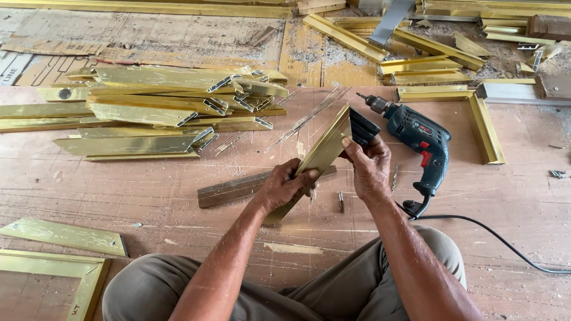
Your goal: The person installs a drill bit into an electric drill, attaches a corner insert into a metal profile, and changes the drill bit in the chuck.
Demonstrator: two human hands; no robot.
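Note:
Both my hands hold one gold metal profile piece (326, 147) with a mitred end, tilted up to the right above the wooden floor. My left hand (285, 185) grips its lower part. My right hand (369, 166) grips the upper end, where a black corner insert (361, 126) sticks out of the profile. A dark blue-green electric drill (419, 142) lies just right of my right hand, bit pointing up-left, with its black cord (493, 235) trailing right.
A pile of several cut gold profiles (166, 110) lies to the left. A wooden strip (238, 187) rests under my hands. An L-shaped gold frame corner (485, 125) lies right; more offcuts (416, 65) behind. A gold frame corner (86, 279) sits bottom left. Small screws (340, 202) are scattered.

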